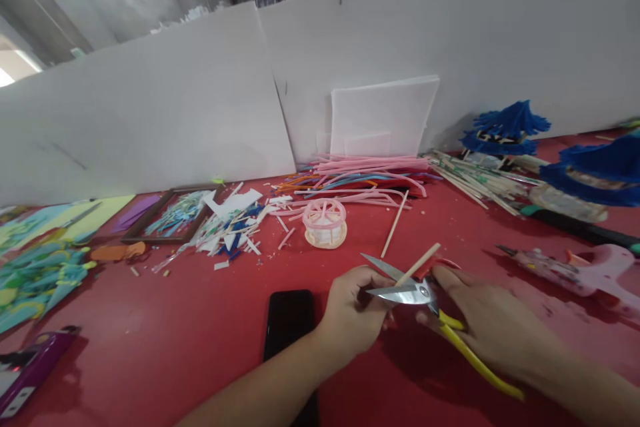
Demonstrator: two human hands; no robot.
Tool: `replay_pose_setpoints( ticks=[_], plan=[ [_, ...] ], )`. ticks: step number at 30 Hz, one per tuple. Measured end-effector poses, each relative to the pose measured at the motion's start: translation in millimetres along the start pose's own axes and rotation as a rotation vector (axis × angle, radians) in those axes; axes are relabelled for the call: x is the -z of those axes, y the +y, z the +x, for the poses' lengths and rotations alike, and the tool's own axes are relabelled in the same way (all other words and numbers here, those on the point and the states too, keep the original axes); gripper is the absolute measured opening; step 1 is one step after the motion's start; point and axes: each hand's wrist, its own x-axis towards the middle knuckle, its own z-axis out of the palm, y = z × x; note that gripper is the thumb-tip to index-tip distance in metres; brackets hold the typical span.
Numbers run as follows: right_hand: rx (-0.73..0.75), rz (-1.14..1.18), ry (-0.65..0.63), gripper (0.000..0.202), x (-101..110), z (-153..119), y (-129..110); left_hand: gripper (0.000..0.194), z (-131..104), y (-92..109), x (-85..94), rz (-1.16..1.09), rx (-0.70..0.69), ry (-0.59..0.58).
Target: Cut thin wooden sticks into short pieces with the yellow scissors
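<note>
My left hand [353, 310] is closed on a thin wooden stick [420, 263], which slants up to the right between the blades of the scissors [407, 293]. My right hand [480, 317] grips these yellow-handled scissors, blades apart and pointing left around the stick. A red item, partly hidden, shows by the right fingertips. Beyond the hands, another wooden stick [395, 223] lies on the table. To its left stands a small round model [325, 222] with a pink spoked ring on top. A black phone [289, 320] lies beside my left forearm, which partly covers it.
Pink and coloured strips [370, 170] and wooden sticks [475, 180] lie along the white partition [200, 107]. Paper scraps [233, 220] are heaped left of centre. A pink glue gun [575, 273] and blue-roofed models [507, 130] are at right. A purple power strip [37, 370] sits front left.
</note>
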Motion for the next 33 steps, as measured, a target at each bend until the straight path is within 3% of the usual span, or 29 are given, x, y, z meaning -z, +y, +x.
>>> replay_pose_setpoints(
  ticks=[5,12,17,21,23,29,33],
  plan=[
    [-0.024,0.04,-0.012,0.032,-2.6,3.1,1.6,0.025,2.3,-0.2,2.6,0.022,-0.035,-0.027],
    [0.002,0.065,-0.038,0.008,-2.3,2.1,3.9,0.024,0.4,-0.4,3.7,0.08,-0.111,-0.027],
    [-0.01,0.024,-0.014,0.028,-2.9,6.4,6.9,0.028,5.5,-0.2,0.8,0.078,-0.11,-0.001],
    [0.006,-0.019,0.018,0.042,-5.3,9.9,5.0,0.018,6.6,3.0,4.0,0.206,-0.223,0.032],
    [0.019,-0.023,0.033,0.043,-7.1,10.3,3.8,0.013,5.6,3.5,6.0,0.257,-0.244,0.052],
    [0.029,0.003,0.061,0.042,-14.2,10.2,6.0,0.01,2.9,0.6,7.5,0.178,-0.126,0.046],
    [0.03,0.021,0.05,0.04,-17.3,10.3,8.3,0.013,0.5,3.2,8.3,0.252,-0.157,0.063]
  ],
)
